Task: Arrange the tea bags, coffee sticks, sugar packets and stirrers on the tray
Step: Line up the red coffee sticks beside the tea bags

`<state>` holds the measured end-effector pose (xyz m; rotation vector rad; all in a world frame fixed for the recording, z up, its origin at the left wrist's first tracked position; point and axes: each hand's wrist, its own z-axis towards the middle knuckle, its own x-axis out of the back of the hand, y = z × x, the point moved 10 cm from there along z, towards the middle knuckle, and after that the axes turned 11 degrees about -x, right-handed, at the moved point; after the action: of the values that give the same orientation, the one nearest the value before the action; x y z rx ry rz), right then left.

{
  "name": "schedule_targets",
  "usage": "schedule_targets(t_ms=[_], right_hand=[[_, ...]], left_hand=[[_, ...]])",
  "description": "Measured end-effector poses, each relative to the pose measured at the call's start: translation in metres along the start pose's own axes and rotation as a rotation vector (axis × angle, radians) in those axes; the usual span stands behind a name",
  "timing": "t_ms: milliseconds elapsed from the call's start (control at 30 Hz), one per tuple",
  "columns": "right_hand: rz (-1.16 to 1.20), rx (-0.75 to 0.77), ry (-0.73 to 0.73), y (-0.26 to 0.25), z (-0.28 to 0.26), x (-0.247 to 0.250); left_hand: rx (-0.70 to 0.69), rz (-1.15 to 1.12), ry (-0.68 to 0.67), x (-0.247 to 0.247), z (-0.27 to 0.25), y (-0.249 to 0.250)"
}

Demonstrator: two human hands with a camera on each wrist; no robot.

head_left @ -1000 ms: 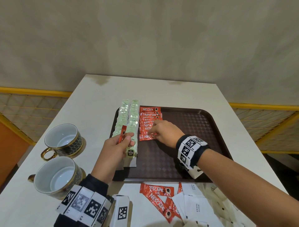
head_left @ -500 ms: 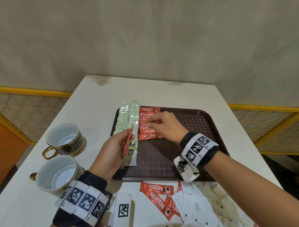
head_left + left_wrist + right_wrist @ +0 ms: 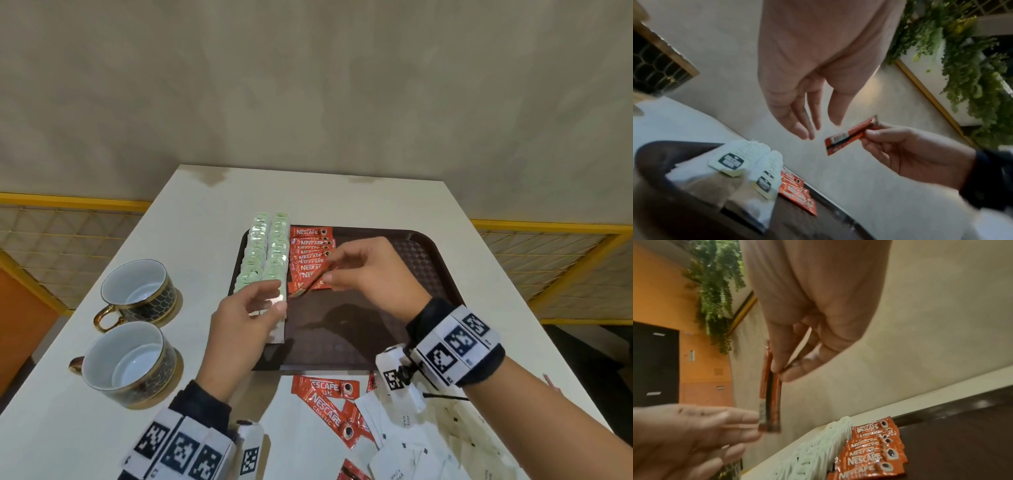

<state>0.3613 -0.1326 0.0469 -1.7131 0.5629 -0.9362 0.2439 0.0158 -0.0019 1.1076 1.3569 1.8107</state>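
Note:
Over the brown tray point(image 3: 359, 329), my right hand point(image 3: 327, 275) pinches one red coffee stick point(image 3: 313, 282) by its end, the stick hanging above the near end of the coffee stick row point(image 3: 310, 253). The right wrist view shows the pinch point(image 3: 777, 371) on the stick point(image 3: 770, 402). My left hand point(image 3: 272, 299) hovers just left of it, fingers straight and holding nothing, as the left wrist view point(image 3: 821, 128) confirms. Two rows of green tea bags point(image 3: 269, 253) lie along the tray's left side.
Loose coffee sticks point(image 3: 325, 401) and white sugar packets point(image 3: 394, 445) lie on the table in front of the tray. Two cups point(image 3: 137, 291) point(image 3: 126, 363) stand to the left. The tray's right half is bare.
The coffee stick passed from my left hand to my right hand. The right hand lifted off the row to take it, and the left hand let go and opened.

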Motion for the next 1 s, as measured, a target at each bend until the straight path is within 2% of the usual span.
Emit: schedule_targets(t_ms=[167, 267, 367, 467, 567, 633, 733, 833, 933, 1000], right_hand=[[-0.185, 0.373, 0.027, -0.019, -0.047, -0.011], [-0.307, 0.483, 0.036, -0.019, -0.064, -0.016], [-0.367, 0.532, 0.026, -0.016, -0.075, -0.023], [-0.348, 0.44, 0.017, -0.004, -0.077, -0.023], [-0.136, 0.168, -0.002, 0.016, -0.069, -0.014], [-0.051, 0.062, -0.053, 0.023, -0.067, -0.02], [-0.137, 0.038, -0.054, 0.022, -0.056, -0.025], [-0.237, -0.057, 0.045, 0.033, -0.024, -0.004], [-0.475, -0.123, 0.109, 0.043, 0.016, 0.01], [-0.633, -0.172, 0.077, 0.055, 0.043, 0.005]], left_hand=[[0.273, -0.491, -0.092, -0.025, -0.02, -0.009], [0.311, -0.657, -0.045, -0.03, -0.024, -0.007], [0.315, -0.696, 0.01, -0.03, -0.027, -0.011], [0.298, -0.641, 0.049, -0.029, -0.029, -0.015], [0.261, -0.594, 0.083, -0.026, -0.028, -0.014], [0.242, -0.588, 0.084, -0.026, -0.028, -0.011], [0.211, -0.559, 0.067, -0.026, -0.028, -0.009], [0.199, -0.486, 0.101, -0.015, -0.028, -0.016], [0.202, -0.452, 0.132, 0.0, -0.032, -0.025], [0.197, -0.459, 0.134, 0.007, -0.034, -0.028]])
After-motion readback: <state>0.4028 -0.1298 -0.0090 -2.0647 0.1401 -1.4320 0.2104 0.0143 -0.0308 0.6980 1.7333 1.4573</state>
